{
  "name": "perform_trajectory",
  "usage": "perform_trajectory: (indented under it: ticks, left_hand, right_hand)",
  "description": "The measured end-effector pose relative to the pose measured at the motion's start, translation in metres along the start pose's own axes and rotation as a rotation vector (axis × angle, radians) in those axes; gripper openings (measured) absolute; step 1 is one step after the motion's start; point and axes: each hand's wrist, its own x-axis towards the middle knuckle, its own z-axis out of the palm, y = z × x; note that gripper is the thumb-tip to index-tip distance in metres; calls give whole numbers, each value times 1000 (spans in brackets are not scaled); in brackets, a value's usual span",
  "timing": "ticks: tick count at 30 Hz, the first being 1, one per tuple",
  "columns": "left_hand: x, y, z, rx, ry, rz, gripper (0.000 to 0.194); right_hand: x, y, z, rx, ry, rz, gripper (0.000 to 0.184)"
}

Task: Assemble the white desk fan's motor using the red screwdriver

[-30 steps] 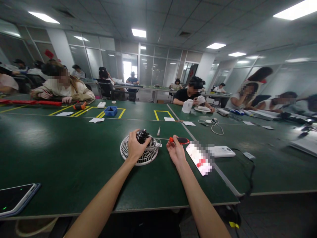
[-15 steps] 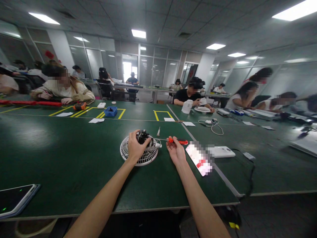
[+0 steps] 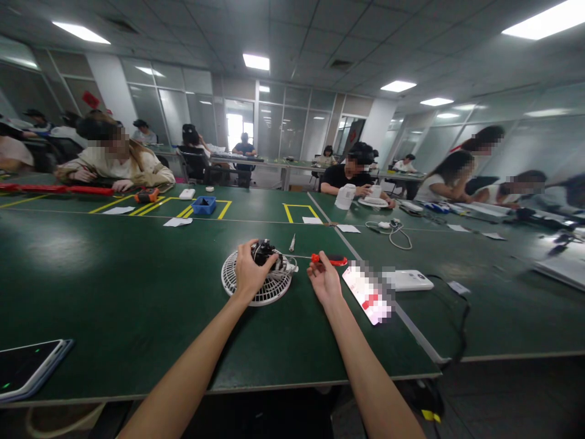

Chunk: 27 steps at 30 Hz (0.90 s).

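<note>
A round white fan grille point(image 3: 269, 294) lies on the green table, with a dark motor assembly point(image 3: 264, 251) and pale wires point(image 3: 287, 267) on top of it. My left hand point(image 3: 250, 271) is wrapped around the motor assembly, thumb on its near right side. A screwdriver point(image 3: 336, 260) with a red and black handle is in the fingers of my right hand point(image 3: 325, 280). Its thin shaft points left toward the motor assembly; whether the tip touches a screw is too small to tell. A small white pointed part point(image 3: 292, 243) stands on the table just behind the shaft.
A lit phone point(image 3: 365, 296) lies right of my right hand, beside a white device point(image 3: 414, 280) with a cable. Another phone point(image 3: 34, 366) is at the near left edge. Farther back are a blue bin point(image 3: 204, 206) and paper slips point(image 3: 178, 222). Several people sit around the tables.
My right hand's fingers have shifted slightly around the screwdriver handle. My left hand and the motor assembly look still. Across the table, a person has lowered a white part onto a round white piece.
</note>
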Motion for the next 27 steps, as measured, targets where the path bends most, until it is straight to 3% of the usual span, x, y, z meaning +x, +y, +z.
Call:
perform_trajectory:
  ticks: [6,20,27]
  left_hand:
    - [0,1,-1,-15,10,12,56]
    - [0,-1,1,-12,10,10,54]
    - [0,0,1,-14,9,-1,54]
  right_hand:
    - [0,-1,0,43,-39,-16,18]
    - [3,4,-1,7,0,-44,24]
    - [2,1,-3,54,-58,-60,26]
